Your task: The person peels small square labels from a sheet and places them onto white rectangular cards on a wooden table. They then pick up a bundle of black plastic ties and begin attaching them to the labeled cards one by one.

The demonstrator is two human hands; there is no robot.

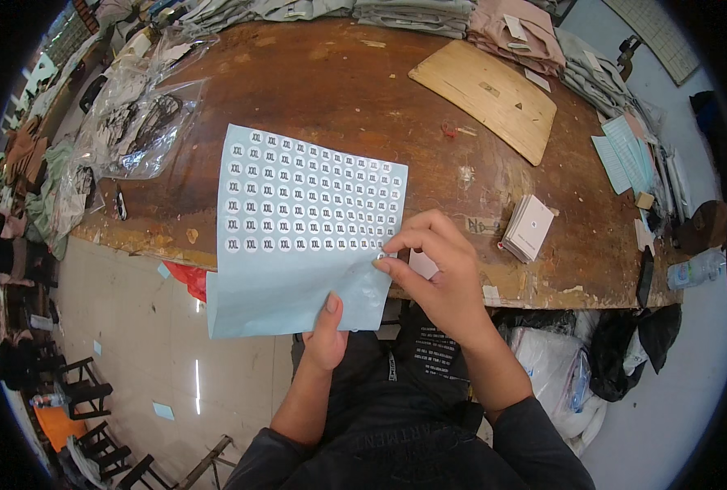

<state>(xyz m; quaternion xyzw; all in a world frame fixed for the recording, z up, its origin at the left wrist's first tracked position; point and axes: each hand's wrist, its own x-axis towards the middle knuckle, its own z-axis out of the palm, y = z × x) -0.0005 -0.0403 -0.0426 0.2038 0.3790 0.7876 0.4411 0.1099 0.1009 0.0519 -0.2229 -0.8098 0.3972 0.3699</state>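
Observation:
My left hand (pixel 327 337) grips the lower edge of a pale blue backing sheet (pixel 296 288), thumb on top and fingers hidden beneath. Rows of small round white stickers (pixel 300 211) with printed letters cover the sheet's upper part; its lower part is bare. At the right edge, by the lowest row, the thumb and index finger of my right hand (pixel 440 269) pinch a small round sticker (pixel 381 257). Whether that sticker is fully off the sheet I cannot tell. Partly behind my right hand, a pale card tag (pixel 423 264) lies on the table.
On the worn wooden table (pixel 314 79) are a stack of card tags (pixel 527 228), a wooden board (pixel 489 98) and a clear plastic bag (pixel 155 122). Folded grey garments (pixel 415 15) and pink garments (pixel 516 37) line the far edge. A plastic bottle (pixel 697 269) lies at right.

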